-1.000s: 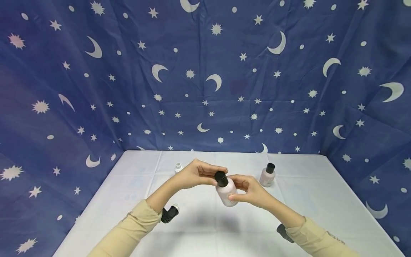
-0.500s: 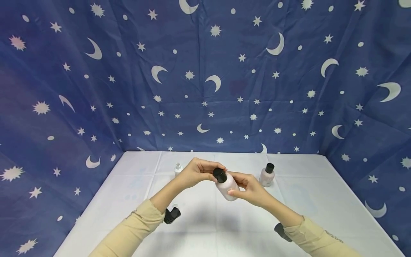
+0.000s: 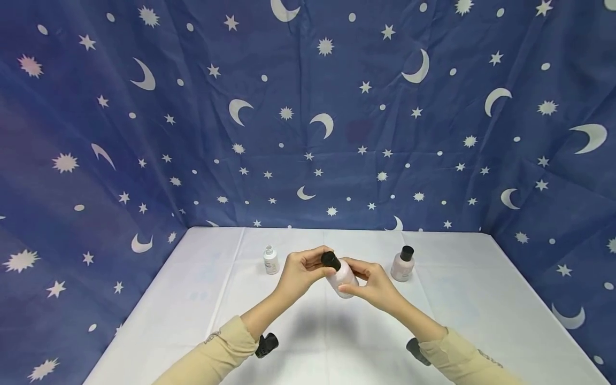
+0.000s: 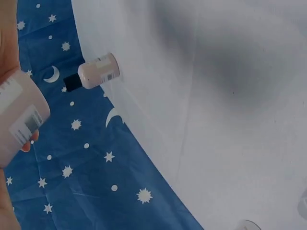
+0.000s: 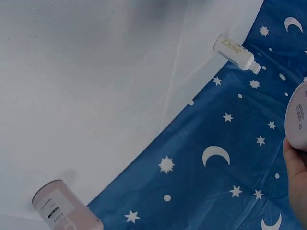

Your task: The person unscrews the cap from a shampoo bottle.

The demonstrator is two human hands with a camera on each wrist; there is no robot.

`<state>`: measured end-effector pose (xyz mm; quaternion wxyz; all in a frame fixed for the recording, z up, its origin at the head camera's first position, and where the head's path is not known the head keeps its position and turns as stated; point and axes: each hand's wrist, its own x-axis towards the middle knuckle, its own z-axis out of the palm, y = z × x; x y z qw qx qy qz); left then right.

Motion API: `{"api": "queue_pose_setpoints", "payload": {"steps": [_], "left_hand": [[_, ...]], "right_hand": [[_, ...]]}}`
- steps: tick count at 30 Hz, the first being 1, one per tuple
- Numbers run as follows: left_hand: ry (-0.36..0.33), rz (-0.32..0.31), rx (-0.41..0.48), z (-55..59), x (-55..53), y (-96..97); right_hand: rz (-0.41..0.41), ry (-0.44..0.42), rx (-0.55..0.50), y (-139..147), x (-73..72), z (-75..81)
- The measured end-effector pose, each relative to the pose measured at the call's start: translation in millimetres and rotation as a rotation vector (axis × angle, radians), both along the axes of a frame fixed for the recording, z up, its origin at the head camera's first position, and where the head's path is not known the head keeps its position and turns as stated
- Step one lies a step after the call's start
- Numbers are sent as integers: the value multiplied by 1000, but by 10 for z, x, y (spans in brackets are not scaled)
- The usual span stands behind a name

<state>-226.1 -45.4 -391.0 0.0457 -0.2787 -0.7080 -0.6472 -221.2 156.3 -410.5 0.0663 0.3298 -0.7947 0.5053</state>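
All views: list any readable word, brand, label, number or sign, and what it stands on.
"Dove": on the white bottle, right wrist view.
On the held pink bottle: barcode label and base print, too small to read.
On the standing pink bottle: label print, too blurred or cut off.
On the sleeves: dark marks, too small to make out.
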Motion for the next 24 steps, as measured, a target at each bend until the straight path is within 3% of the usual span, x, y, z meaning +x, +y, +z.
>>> {"api": "queue_pose_setpoints", "payload": {"steps": [6, 13, 20, 24], "left_hand": [[-42, 32, 0, -8, 25, 18], [30, 92, -29, 46, 83, -3], [56, 23, -76, 94, 99, -12], [64, -100, -104, 115, 84, -68]], "right_hand": [[-55, 1, 21, 32, 19, 7], [-60, -7, 16, 14, 63, 68], [-65, -55, 13, 37, 78, 83], [-54, -85, 11, 50, 79, 73]]}}
